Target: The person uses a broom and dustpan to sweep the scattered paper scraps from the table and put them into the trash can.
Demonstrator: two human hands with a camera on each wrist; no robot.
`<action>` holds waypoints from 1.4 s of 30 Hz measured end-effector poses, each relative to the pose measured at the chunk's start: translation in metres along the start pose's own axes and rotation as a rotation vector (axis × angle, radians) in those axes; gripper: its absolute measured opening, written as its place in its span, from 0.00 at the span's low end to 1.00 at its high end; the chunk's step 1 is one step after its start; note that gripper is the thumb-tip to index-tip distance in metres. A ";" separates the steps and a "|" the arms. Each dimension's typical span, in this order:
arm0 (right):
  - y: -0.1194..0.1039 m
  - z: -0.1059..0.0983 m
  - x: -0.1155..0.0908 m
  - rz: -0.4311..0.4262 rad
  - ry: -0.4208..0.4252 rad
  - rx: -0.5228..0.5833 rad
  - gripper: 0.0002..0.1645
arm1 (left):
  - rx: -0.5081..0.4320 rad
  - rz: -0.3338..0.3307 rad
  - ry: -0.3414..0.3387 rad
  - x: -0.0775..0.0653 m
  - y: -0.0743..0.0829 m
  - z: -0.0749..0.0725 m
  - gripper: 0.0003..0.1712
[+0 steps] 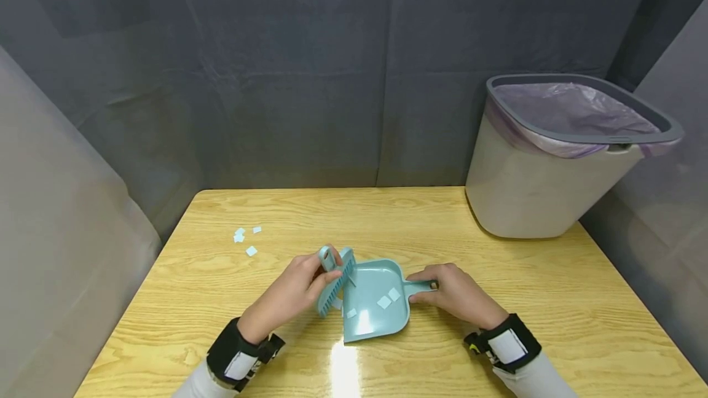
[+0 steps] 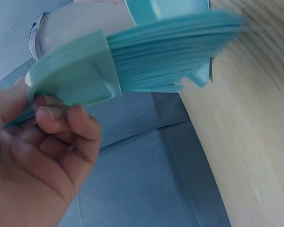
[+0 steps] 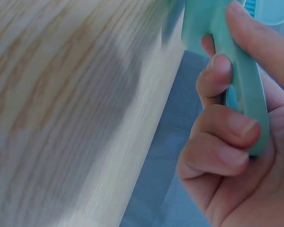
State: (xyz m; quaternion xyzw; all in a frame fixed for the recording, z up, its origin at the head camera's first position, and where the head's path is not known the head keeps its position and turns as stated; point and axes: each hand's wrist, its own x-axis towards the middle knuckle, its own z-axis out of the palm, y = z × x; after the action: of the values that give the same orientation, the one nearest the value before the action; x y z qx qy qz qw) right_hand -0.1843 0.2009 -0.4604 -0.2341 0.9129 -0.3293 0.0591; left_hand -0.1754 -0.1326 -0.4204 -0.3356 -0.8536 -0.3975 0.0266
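My left hand (image 1: 303,284) grips a light blue-green hand brush (image 2: 75,71) by its handle. The brush's bristles (image 2: 165,52) point toward the open front edge of a matching dustpan (image 1: 372,309). In the head view the brush overlaps that edge. My right hand (image 1: 455,292) holds the dustpan by its handle (image 3: 246,85), fingers curled round it. On the pan lie a few small pale paper squares (image 1: 384,302). Another pale piece (image 1: 337,304) shows between the bristles and the pan's lip.
Several more pale paper squares (image 1: 251,251) lie at the left back of the wooden table (image 1: 182,324). A light bin (image 1: 525,183) with a grey rim and a purple liner stands at the back right. Dark cloth (image 1: 298,78) hangs behind the table.
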 end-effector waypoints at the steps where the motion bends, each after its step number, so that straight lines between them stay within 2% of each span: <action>1: 0.000 0.000 0.000 -0.007 -0.002 0.000 0.22 | 0.001 0.000 -0.001 0.000 0.000 0.000 0.07; 8: 0.001 -0.002 0.000 -0.062 -0.024 0.026 0.22 | 0.043 0.009 0.031 0.000 0.000 -0.001 0.05; 16: 0.002 -0.006 0.000 -0.080 -0.029 0.068 0.23 | 0.074 0.052 0.091 0.000 -0.001 -0.004 0.05; 22: 0.005 -0.011 -0.002 -0.062 -0.029 0.067 0.23 | 0.122 0.036 0.115 -0.002 0.000 -0.011 0.05; 26: 0.008 -0.018 -0.006 -0.031 -0.028 0.048 0.22 | 0.183 -0.002 0.080 -0.002 0.001 -0.014 0.07; 30: 0.010 -0.022 -0.007 -0.015 -0.028 0.025 0.22 | 0.230 -0.052 -0.008 -0.003 0.001 -0.014 0.10; 32: 0.010 -0.022 -0.007 -0.004 -0.028 0.028 0.23 | 0.221 -0.077 -0.056 -0.003 0.002 -0.012 0.10; 36: 0.005 -0.019 -0.006 0.014 -0.031 0.030 0.23 | 0.166 -0.100 -0.112 -0.003 0.003 -0.007 0.11; 39: 0.000 -0.015 -0.005 0.020 -0.033 0.002 0.23 | 0.109 -0.088 -0.112 -0.003 0.005 -0.002 0.11; 42: -0.005 -0.012 -0.004 0.011 -0.029 -0.034 0.23 | 0.003 -0.061 -0.102 -0.003 0.005 0.003 0.10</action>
State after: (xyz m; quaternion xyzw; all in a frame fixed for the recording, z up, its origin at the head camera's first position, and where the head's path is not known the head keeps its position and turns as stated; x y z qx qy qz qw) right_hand -0.1819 0.2062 -0.4482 -0.2347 0.9187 -0.3099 0.0704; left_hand -0.1695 -0.1298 -0.4194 -0.3295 -0.8642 -0.3792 -0.0286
